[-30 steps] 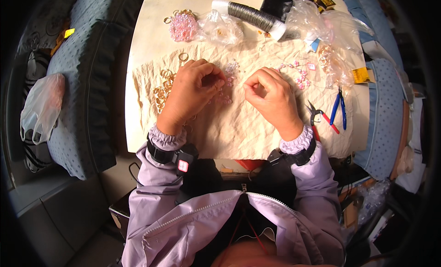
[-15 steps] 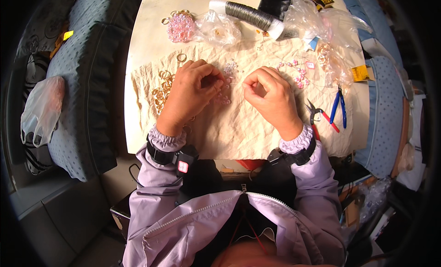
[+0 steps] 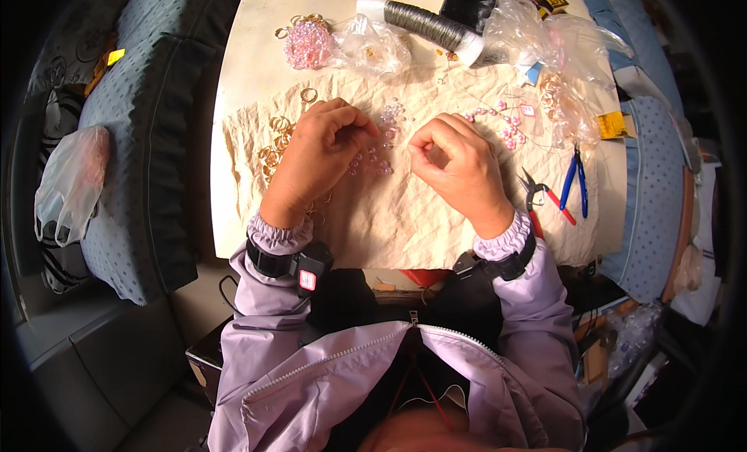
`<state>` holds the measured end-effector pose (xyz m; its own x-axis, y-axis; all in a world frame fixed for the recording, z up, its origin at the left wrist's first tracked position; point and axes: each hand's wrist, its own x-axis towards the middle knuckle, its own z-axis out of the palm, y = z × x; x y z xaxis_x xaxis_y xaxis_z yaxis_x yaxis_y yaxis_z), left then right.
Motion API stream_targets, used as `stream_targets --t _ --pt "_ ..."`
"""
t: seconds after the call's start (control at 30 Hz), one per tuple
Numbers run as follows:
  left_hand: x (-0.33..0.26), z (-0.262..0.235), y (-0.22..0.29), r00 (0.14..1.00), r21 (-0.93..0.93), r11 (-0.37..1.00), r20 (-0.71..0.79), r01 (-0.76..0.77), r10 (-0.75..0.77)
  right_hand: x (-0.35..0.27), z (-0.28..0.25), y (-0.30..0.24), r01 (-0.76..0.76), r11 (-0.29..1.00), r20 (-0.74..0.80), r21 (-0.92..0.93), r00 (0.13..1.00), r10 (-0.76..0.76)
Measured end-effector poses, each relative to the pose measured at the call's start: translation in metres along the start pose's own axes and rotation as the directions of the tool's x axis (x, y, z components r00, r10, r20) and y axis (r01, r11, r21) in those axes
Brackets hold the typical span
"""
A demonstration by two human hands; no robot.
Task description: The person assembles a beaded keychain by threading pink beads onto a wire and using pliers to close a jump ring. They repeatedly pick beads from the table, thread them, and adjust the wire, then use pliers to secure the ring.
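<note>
My left hand [image 3: 315, 156] rests on a wrinkled cream cloth [image 3: 405, 218], fingers curled and pinched over a cluster of clear pink beads [image 3: 372, 162]. My right hand [image 3: 459, 166] is closed beside it, thumb and forefinger pinching the end of a thin wire [image 3: 399, 146] that points toward the left hand. What the left fingertips hold is too small to tell. Gold rings [image 3: 274, 141] lie on the cloth just left of my left hand.
A spool of dark wire [image 3: 429, 26], a pink beaded ball [image 3: 306, 46] and clear plastic bags [image 3: 537, 32] sit at the table's far side. Red pliers [image 3: 545, 195] and blue pliers [image 3: 576, 178] lie right of my right hand. Blue cushioned chairs [image 3: 140, 141] flank the table.
Both hands stay in nearly the same place over the beads; only small finger movements show.
</note>
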<state>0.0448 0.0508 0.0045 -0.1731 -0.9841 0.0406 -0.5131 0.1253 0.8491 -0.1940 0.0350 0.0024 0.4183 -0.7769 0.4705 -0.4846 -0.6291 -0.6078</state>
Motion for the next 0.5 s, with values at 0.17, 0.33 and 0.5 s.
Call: stream_targets --t 0.17,0.33,0.5 --pt "0.0008 -0.0001 0.0002 0.999 0.053 0.998 0.006 -0.043 0.043 -0.0002 0.0000 0.0002 0.011 0.999 0.020 -0.040 1.000 -0.010" --pt "0.0013 0.0004 0.0005 0.999 0.053 0.998 0.005 -0.041 0.041 0.0005 -0.0013 -0.0007 0.021 1.000 0.012 -0.019 1.000 -0.021" --pt "0.0007 0.0003 0.0013 0.999 0.060 0.997 0.003 -0.048 0.048 0.0000 -0.0016 -0.0020 0.005 1.000 0.034 -0.019 0.999 -0.004"
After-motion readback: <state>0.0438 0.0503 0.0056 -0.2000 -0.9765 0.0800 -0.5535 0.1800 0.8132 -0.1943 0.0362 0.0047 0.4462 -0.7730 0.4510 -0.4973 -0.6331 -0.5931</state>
